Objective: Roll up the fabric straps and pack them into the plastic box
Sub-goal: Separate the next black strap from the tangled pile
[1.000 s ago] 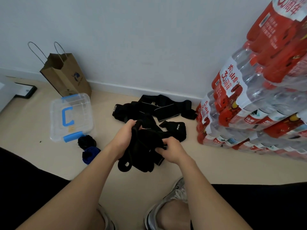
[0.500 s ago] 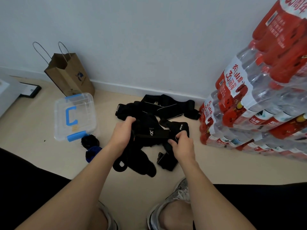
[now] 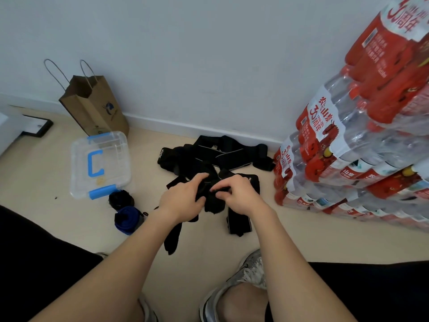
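A pile of black fabric straps [image 3: 216, 154] lies on the floor by the wall. My left hand [image 3: 183, 198] and my right hand [image 3: 239, 194] both grip one black strap [image 3: 212, 203] in front of the pile, fingers pinched on it close together. Its loose ends hang down below my left wrist [image 3: 173, 238] and by my right wrist [image 3: 239, 225]. A clear plastic box [image 3: 81, 180] with blue handle and clips sits closed to the left. Next to it lie a rolled black strap [image 3: 121, 198] and a rolled blue strap [image 3: 126, 219].
A brown paper bag [image 3: 92, 110] stands against the wall behind the box. Stacked packs of red-labelled water bottles [image 3: 352, 145] fill the right side. A black-framed item [image 3: 37, 129] lies far left. My shoes [image 3: 246, 280] and knees are at the bottom.
My hands have come closer together on the strap and lowered it toward the pile; the strap's ends now hang lower and more stretched out below my wrists.
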Tool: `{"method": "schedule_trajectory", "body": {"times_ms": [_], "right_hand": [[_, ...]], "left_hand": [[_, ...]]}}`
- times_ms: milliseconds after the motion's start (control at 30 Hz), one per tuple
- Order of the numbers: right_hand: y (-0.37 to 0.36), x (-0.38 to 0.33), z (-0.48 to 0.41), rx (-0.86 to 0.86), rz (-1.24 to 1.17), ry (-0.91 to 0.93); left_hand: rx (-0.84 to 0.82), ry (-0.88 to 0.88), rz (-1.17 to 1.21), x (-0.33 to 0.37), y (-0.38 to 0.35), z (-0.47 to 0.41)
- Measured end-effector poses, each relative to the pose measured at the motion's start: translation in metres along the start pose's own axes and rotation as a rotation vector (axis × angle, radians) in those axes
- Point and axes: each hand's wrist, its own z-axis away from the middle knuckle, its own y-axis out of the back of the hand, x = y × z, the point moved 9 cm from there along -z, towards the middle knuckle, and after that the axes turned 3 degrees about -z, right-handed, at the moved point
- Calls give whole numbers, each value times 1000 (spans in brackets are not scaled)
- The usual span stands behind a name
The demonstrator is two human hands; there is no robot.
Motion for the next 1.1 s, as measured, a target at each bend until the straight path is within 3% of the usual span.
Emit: {"method": "schedule_trajectory", "body": {"times_ms": [167, 267, 433, 600, 700, 767, 933, 1033, 1100], "right_hand": [[5, -3, 2, 60, 13, 15], [12, 0, 4, 117, 16, 6], [9, -2, 6, 133, -9, -42], [4, 23, 9, 260, -209, -314], [3, 41, 16, 348, -422, -499], [12, 46, 20, 444, -394, -542], [52, 27, 30, 758, -43, -437], [84, 37, 37, 885, -35, -421], [102, 43, 35, 886, -163, -325]], "left_hand": [[-131, -16, 5, -4, -20, 5], [-81, -52, 42, 0, -20, 8], [40, -47, -127, 11, -11, 6], [257, -73, -325, 22, 3, 8], [327, -146, -318, 30, 6, 9], [343, -171, -267, 31, 9, 11], [411, -223, -138, 34, 20, 17], [425, -166, -60, 13, 30, 17], [391, -46, 113, -11, 33, 14]]}}
